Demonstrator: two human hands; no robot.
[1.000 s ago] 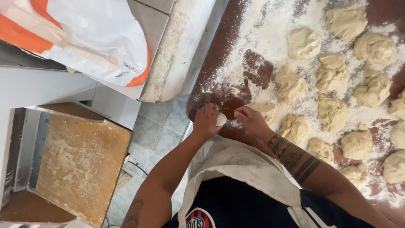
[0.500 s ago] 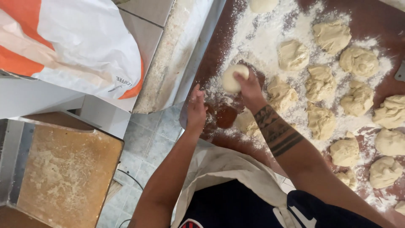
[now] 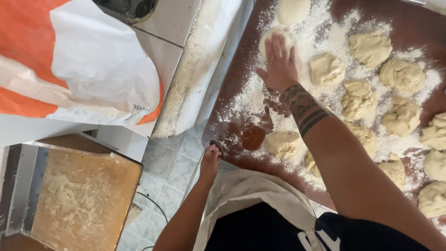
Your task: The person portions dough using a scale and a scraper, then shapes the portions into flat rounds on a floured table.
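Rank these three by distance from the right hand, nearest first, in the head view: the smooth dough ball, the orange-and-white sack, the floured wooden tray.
1. Smooth dough ball, just beyond the right hand.
2. Orange-and-white sack, far left.
3. Floured wooden tray, lower left.
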